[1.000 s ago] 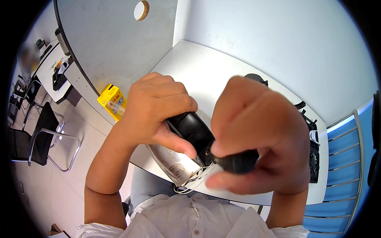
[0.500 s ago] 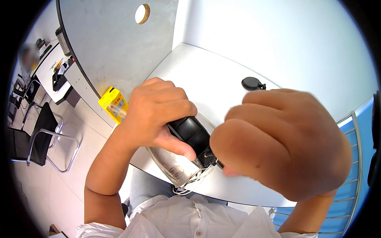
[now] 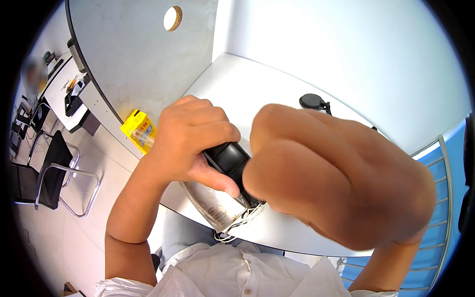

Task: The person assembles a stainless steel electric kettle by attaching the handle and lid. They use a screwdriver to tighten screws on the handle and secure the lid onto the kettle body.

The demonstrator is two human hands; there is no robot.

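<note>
With its fingers [image 3: 217, 134], the left hand [image 3: 185, 136] grasped the black compartmented part [image 3: 228, 161] over the bench [image 3: 262, 94], while whether the right hand's [image 3: 341, 178] curled fingers held anything, I could not tell.

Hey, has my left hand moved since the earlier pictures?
No, not noticeably either way: your left hand keeps about the same place, just right of the yellow box.

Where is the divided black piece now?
In the head view, the black piece is central, gripped by the left hand, just left of the right hand.
</note>
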